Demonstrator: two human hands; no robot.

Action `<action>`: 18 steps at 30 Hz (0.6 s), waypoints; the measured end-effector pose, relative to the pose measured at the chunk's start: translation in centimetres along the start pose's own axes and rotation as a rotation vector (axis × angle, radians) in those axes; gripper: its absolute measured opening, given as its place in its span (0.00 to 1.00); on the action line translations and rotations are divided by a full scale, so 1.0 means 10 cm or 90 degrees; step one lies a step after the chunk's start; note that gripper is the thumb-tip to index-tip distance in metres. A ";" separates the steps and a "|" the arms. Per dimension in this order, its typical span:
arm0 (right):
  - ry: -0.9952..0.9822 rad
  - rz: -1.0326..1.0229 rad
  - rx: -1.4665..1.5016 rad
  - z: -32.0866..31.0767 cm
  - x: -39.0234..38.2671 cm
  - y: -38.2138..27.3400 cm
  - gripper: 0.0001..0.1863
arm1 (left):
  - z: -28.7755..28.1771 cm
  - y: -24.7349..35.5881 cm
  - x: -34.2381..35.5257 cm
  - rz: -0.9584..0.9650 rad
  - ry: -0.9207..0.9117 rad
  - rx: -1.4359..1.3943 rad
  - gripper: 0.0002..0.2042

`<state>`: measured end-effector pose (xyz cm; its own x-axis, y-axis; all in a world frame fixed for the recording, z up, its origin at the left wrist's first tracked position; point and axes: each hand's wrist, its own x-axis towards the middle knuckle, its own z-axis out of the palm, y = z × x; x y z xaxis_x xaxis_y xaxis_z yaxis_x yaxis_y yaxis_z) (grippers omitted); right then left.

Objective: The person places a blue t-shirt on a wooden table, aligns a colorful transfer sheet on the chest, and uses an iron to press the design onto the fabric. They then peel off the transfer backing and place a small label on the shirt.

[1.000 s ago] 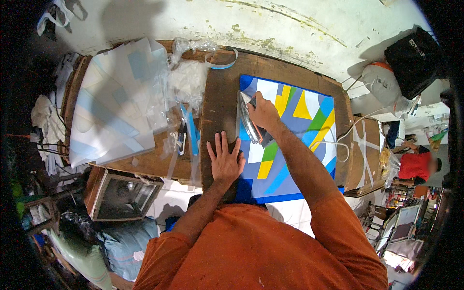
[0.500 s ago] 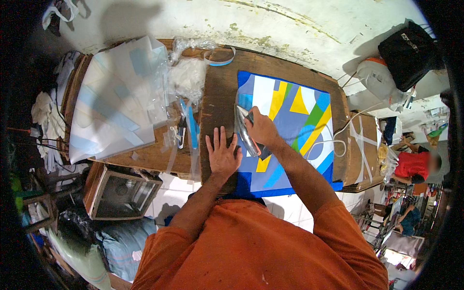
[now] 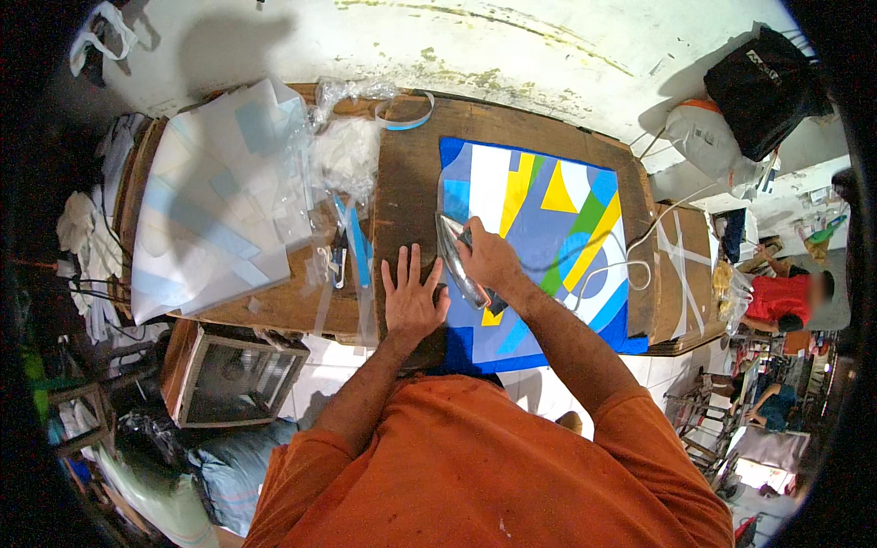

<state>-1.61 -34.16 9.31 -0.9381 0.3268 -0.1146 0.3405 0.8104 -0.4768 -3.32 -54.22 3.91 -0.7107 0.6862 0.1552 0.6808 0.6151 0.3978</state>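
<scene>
My right hand (image 3: pixel 487 258) is closed round the handle of a silver clothes iron (image 3: pixel 459 263). The iron rests on the left part of a patterned sheet (image 3: pixel 573 228) of blue, white, yellow and green shapes. Blue cloth (image 3: pixel 633 331) shows along the sheet's edges. My left hand (image 3: pixel 414 294) lies flat on the brown work table (image 3: pixel 408 173), fingers spread, just left of the iron. A pale cord (image 3: pixel 642 265) loops over the sheet's right side. The iron's soleplate is hidden.
Translucent sheets with pale blue strips (image 3: pixel 215 201) cover the table's left end. Between them and my left hand lie a cutter knife (image 3: pixel 339 256), a blue strip (image 3: pixel 358 247) and crumpled clear plastic (image 3: pixel 352 151). A black bag (image 3: pixel 763 91) hangs at the right wall. Another person (image 3: pixel 781 300) is far right.
The iron has slid a little toward me and slightly left along the sheet's left side, my right hand with it. My left hand stays flat on the table. The view has shifted slightly.
</scene>
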 end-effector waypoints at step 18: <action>0.007 0.013 0.028 -0.02 -0.03 0.03 0.19 | -0.02 0.03 0.00 -0.020 -0.008 -0.015 0.29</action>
<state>-1.26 -33.91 9.38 -0.9304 0.3482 -0.1144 0.3556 0.7818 -0.5122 -3.18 -54.15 4.20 -0.7297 0.6710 0.1314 0.6533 0.6276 0.4235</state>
